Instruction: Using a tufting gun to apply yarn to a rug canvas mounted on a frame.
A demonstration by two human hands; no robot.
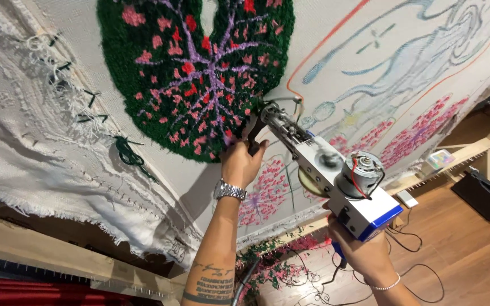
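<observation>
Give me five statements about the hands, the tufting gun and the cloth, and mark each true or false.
1. The left hand grips the black front handle of the tufting gun. True.
2. The right hand hangs free, touching nothing. False: it holds the rear of the gun, below the blue and white body.
3. The gun's tip points at the backing cloth near the edge of the green tufted patch. True.
4. The green patch is plain, with no other colours. False: it carries pink and red spots and purple branching lines.
5. A metal wristwatch sits on the left wrist. True.
</observation>
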